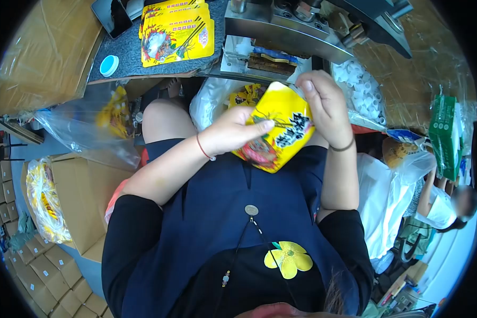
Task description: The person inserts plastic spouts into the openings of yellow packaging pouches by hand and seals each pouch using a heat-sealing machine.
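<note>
A yellow printed pouch (278, 127) is held tilted above my lap, in front of the metal machine (281, 26). My left hand (238, 127) grips its side, the thumb lying across the printed front. At the pouch's upper corner is my right hand (323, 100), its fingers curled in and pressed together; what they pinch there is too small to make out. Behind the pouch, an open plastic bag (209, 100) holds more yellow packs. Several similar pouches (180, 40) lie overlapped on the dark work surface (130, 61).
White plastic spouts (358, 87) fill a bag right of the machine. A phone (111, 16) and a round blue-white lid (109, 65) lie at the upper left. An open cardboard box (82, 196) stands at the left. Another person (440, 206) is at the far right.
</note>
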Demonstrator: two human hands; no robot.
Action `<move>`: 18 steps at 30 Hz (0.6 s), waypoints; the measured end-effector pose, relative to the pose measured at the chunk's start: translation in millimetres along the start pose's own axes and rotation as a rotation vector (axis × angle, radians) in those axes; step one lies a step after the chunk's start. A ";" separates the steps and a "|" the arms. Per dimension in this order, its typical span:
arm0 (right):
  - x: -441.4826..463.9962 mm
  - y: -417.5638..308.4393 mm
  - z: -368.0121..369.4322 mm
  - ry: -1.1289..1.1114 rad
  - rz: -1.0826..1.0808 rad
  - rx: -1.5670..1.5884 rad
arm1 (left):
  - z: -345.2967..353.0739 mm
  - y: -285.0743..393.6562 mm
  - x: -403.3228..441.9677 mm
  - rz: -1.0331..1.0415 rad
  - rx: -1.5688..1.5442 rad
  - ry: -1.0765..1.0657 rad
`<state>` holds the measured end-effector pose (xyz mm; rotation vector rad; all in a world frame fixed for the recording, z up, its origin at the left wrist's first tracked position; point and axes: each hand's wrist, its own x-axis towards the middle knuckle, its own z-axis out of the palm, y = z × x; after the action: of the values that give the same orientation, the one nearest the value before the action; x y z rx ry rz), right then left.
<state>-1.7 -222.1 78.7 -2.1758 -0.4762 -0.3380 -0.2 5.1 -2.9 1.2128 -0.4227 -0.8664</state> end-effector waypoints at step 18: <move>-16.4 10.8 -33.9 -0.297 0.052 -0.072 | 23.2 -10.4 8.4 -0.130 -0.201 -0.028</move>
<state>-13.8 -258.8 84.7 -2.3154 -0.5769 -0.0017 -14.9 -17.0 -6.3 1.0517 -0.2731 -1.0137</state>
